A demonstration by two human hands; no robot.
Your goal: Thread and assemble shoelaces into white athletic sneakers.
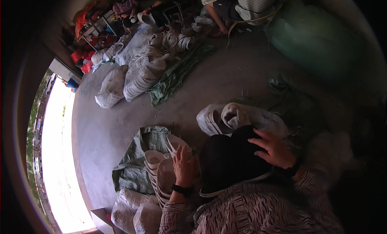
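My left hand (pixel 184 166) is raised with its fingers apart, right beside a nested stack of cream woven baskets (pixel 165 176). Whether its fingers touch the basket behind them I cannot tell. My right hand (pixel 277 149) has its fingers spread over my dark-clad knee (pixel 242 153), and nothing is in it. Just beyond my knees lies a clear plastic bag (pixel 266 120) with cream fabric-like baskets (pixel 234 116) in it. Under and behind the stack spreads a crumpled green woven sack (pixel 135 165).
Wrapped white bundles (pixel 137 214) sit at the lower left. A large heap of baskets (pixel 147 68) lies across the concrete floor (pixel 225 76), near co-workers' hands and arms (pixel 215 18). A big green sack (pixel 314 40) stands far right; a bright doorway (pixel 60 153) is left.
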